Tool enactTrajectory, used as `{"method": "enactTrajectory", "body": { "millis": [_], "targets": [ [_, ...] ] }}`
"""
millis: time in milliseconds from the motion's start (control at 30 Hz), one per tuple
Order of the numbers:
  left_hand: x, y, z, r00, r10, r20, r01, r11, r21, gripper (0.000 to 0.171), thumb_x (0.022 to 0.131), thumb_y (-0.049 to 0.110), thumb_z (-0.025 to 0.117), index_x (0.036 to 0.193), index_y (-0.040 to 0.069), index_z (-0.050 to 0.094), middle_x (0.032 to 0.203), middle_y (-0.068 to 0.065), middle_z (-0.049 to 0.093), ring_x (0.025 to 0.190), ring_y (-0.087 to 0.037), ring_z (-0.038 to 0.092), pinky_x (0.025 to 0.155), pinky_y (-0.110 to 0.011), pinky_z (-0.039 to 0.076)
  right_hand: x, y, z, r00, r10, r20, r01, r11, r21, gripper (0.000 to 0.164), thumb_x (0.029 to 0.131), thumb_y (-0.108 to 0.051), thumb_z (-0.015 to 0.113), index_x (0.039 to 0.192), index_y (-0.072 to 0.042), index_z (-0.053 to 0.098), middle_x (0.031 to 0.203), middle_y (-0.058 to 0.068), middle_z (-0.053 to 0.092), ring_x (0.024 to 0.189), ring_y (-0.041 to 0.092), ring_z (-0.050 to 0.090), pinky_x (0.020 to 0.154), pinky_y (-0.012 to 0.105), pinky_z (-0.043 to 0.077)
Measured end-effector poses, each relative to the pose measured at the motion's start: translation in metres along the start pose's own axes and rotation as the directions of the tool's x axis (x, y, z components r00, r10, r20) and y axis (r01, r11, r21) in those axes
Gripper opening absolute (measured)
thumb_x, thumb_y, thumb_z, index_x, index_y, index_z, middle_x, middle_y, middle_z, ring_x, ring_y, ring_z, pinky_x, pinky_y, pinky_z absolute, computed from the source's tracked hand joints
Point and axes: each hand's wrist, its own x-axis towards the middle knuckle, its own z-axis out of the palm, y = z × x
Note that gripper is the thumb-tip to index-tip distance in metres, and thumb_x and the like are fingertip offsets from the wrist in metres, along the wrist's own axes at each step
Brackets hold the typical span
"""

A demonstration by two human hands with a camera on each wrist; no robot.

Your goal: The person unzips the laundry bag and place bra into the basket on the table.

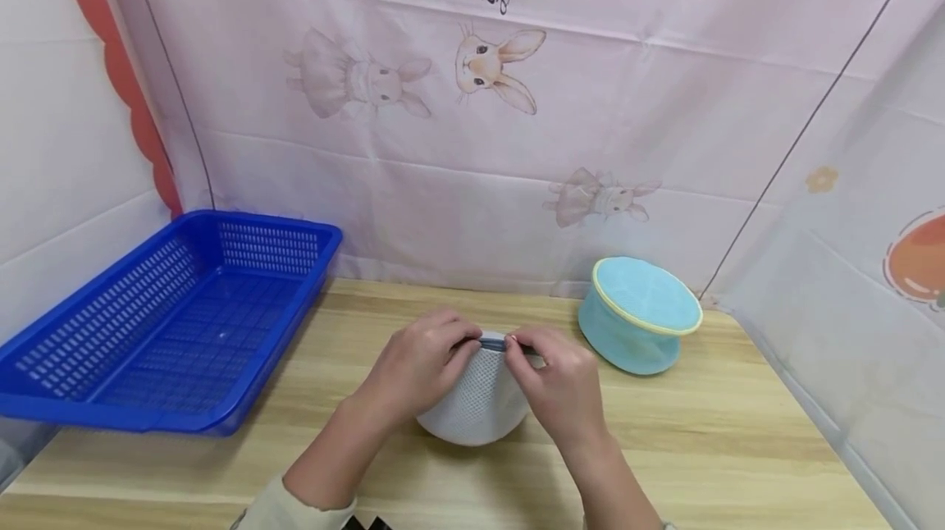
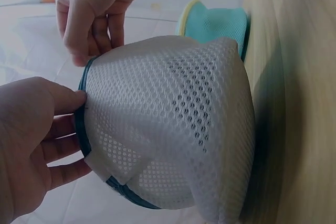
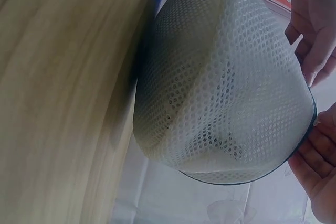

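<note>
A white mesh laundry bag [image 1: 476, 407] with a dark teal zipper edge [image 1: 492, 344] stands on the table between both hands. Thumb and fingers of the left hand [image 1: 424, 362] pinch its top edge on the left side. Just beside it, the right hand [image 1: 567, 386] pinches the same edge near the zipper's right part. In the left wrist view the bag's mesh wall [image 2: 147, 93] bulges and folds below the teal band. The right wrist view shows the bag's rounded body [image 3: 236, 98] close against the wooden surface.
A blue plastic basket [image 1: 244, 407] with slotted walls stands at the left. Behind the right hand sits a light-blue round mesh bag [image 1: 642, 300] with yellow piping. A pink rabbit-print cloth [image 1: 413, 210] hangs behind the wooden table [image 1: 709, 448].
</note>
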Motion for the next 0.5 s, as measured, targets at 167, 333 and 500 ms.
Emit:
{"method": "enactTrajectory", "body": {
  "millis": [167, 333, 500],
  "targets": [
    [-0.0010, 0.0038, 0.0027, 0.999, 0.041, -0.001, -0.041, 0.999, 0.010, 0.008, 0.089, 0.016, 0.072, 0.096, 0.013, 0.075, 0.091, 0.005, 0.069, 0.084, -0.010, 0.065, 0.071, -0.026, 0.057, -0.0011, -0.0048, 0.0033, 0.999, 0.009, 0.038, -0.010, 1.000, 0.011, 0.006, 0.079, -0.004, 0.074, 0.080, -0.009, 0.074, 0.078, 0.001, 0.073, 0.075, 0.013, 0.071, 0.067, 0.027, 0.058],
    [-0.0015, 0.0072, 0.0051, 0.997, 0.080, 0.005, -0.080, 0.997, 0.002, 0.005, 0.089, 0.015, 0.072, 0.093, 0.014, 0.075, 0.088, 0.006, 0.068, 0.083, -0.009, 0.064, 0.072, -0.026, 0.056, -0.0026, -0.0078, 0.0067, 0.999, -0.027, 0.045, 0.026, 0.999, 0.023, 0.006, 0.078, -0.003, 0.076, 0.080, -0.009, 0.074, 0.079, -0.001, 0.073, 0.076, 0.012, 0.070, 0.069, 0.026, 0.058],
    [-0.0021, 0.0067, 0.0039, 0.997, 0.074, 0.000, -0.074, 0.997, 0.003, 0.005, 0.087, 0.011, 0.073, 0.091, 0.014, 0.074, 0.089, 0.006, 0.068, 0.084, -0.010, 0.065, 0.073, -0.028, 0.056, -0.0033, -0.0084, 0.0072, 0.997, -0.013, 0.073, 0.010, 0.999, 0.043, 0.006, 0.079, -0.003, 0.076, 0.081, -0.008, 0.074, 0.080, 0.000, 0.073, 0.076, 0.011, 0.070, 0.069, 0.024, 0.058]
  ]
}}
